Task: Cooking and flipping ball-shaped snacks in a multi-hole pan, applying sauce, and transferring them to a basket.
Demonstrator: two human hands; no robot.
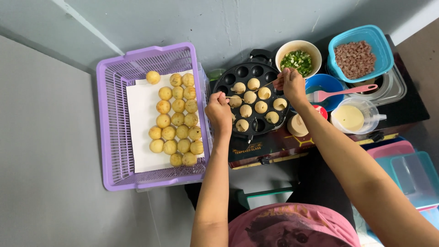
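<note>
A round black pan with ball-shaped moulds sits on a low stove and holds several pale dough balls. My left hand is at the pan's left edge, closed on a thin wooden skewer that points at a ball. My right hand is at the pan's upper right, closed on a second skewer that reaches toward another ball. To the left stands a purple basket lined with white paper, with several golden cooked balls in rows.
Behind the pan are a cream bowl of chopped green onion, a teal tub of diced meat, a blue bowl with a pink brush, and a jug of pale batter. Plastic lids lie at the right.
</note>
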